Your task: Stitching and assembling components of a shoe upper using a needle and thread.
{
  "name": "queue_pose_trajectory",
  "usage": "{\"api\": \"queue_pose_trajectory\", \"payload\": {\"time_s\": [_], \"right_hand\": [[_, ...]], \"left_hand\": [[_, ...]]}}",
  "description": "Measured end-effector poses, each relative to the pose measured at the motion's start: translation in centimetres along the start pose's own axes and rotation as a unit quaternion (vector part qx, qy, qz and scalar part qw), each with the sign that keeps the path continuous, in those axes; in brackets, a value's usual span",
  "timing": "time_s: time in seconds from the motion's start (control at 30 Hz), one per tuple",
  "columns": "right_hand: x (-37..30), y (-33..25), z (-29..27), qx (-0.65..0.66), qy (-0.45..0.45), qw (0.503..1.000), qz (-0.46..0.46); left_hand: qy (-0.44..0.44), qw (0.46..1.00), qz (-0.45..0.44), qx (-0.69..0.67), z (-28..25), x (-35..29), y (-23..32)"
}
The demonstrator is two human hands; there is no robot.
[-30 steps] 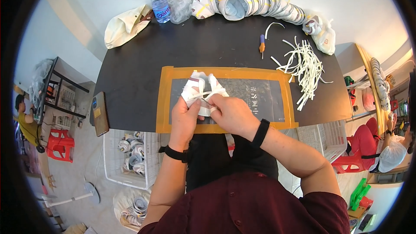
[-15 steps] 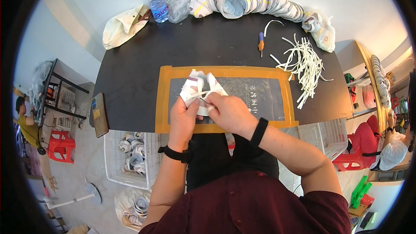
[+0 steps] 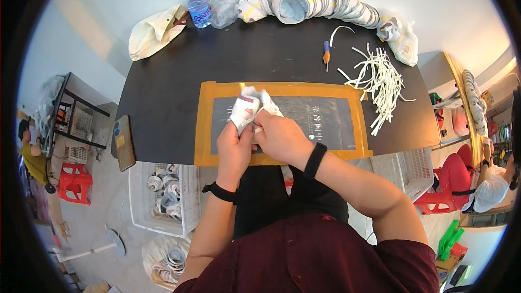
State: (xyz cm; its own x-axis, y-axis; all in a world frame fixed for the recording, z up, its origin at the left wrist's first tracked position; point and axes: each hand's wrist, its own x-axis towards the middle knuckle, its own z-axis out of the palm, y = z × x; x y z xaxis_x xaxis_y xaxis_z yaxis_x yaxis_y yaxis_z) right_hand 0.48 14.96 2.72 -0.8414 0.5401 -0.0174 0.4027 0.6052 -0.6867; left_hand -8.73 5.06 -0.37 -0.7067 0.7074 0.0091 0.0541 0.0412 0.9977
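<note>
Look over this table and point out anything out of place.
The phone lies at the left edge of the table, its near end apparently poking past it. One white strip lies apart from the pile of strips.

On the table, the taped sheet is lying along the near edge; over it, the shoe upper is resting between the left hand and the right hand. The laces are lying to the right, with the handled tool left of them. Behind, from left to right, the cloth article, the bottle, the plastic bag and the row of uppers are lining up. The smartphone is lying at the left edge.
</note>
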Motion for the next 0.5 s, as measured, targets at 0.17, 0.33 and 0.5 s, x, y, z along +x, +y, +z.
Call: {"api": "queue_pose_trajectory", "payload": {"time_s": [0.17, 0.33, 0.5], "right_hand": [[-4.3, -1.3, -2.1, -0.118, -0.067, 0.99, -0.035], [-6.3, -1.9, -6.9, -0.045, 0.011, 0.994, -0.101], [-2.7, -0.5, -9.8, 0.144, 0.103, 0.977, -0.116]], "left_hand": [[-0.025, 0.995, -0.012, -0.091, -0.8, 0.4, -1.7], [-0.078, 0.95, -0.069, -0.295, -1.7, -0.1, -0.1], [-0.122, 0.924, -0.126, -0.34, -2.3, -2.6, 0.6]]}}
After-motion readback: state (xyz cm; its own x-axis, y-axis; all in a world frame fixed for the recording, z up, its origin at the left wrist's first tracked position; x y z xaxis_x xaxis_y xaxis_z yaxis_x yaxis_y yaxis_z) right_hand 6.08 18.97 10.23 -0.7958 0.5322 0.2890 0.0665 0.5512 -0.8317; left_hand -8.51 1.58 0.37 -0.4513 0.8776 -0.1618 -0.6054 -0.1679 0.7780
